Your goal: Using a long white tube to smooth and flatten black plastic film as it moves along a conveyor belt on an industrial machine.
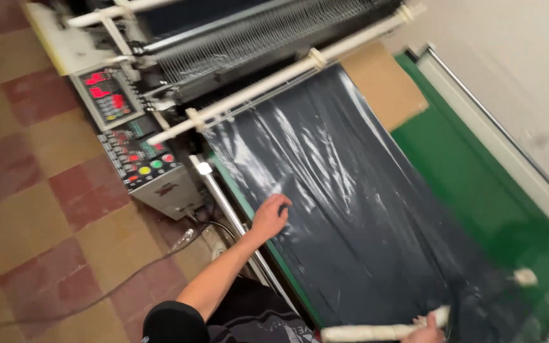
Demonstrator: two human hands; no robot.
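The person's left hand [271, 215] rests with fingers curled loosely on the near edge of a wide dark plastic sheet [351, 209], gripping nothing, only pressing the glossy film down. The sheet lies spread over the green table [478, 190] and runs up under the white rollers [287, 76] of the machine, with a brown cardboard piece [384, 86] beside its far edge. The right hand [428, 331] sits at the bottom of the view, closed around a pale rolled bundle [376, 331] that lies across the sheet's lower end.

The film looks thin and slick, so a pull from one side only would likely skew it, leaving wrinkles or dragging it off line against the rollers. The left hand is close to the metal rail [230, 209] at the table's side; a slide outward could pinch fingers there. The control panel [131, 136] with lit red displays suggests the machine is powered, so loose film or a sleeve near the rollers could be drawn in. A cable [128, 279] trails across the tiled floor [33, 209], a likely trip point.
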